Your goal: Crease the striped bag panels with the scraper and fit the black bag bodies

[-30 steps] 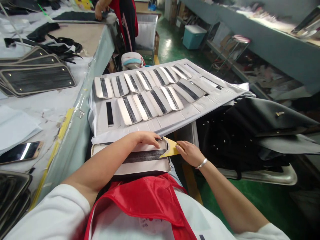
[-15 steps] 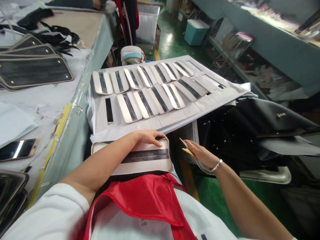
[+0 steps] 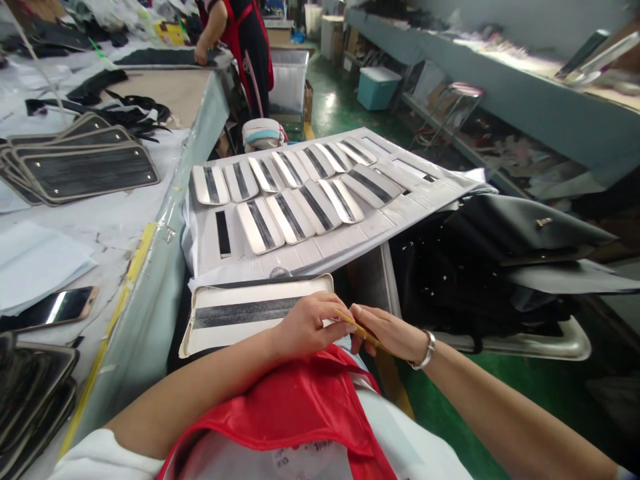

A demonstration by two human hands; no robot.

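Taking the two hands as the middle of a clock face, with twelve o'clock straight ahead, the right hand is clamping a flat yellow piece that is slanting between the hands. The left hand is bringing its curled fingers to the piece's near end; whether those fingers are pinching it or only touching it, I cannot tell. The two hands are nearly meeting, just in front of the red apron. A silvery bracelet is circling the right wrist.

Toward nine o'clock, a white panel with a dark stripe is lying with its raised rim facing up, the left hand and forearm covering its near right part. Toward eleven o'clock, a pale board is carrying similar striped panels in two rows.

On the counter, a phone is lying at nine o'clock, and dark panels with pale edges are overlapping at ten. Black sheets are piling up at two o'clock. Far off at eleven, a co-worker is standing, one hand resting on dark material.
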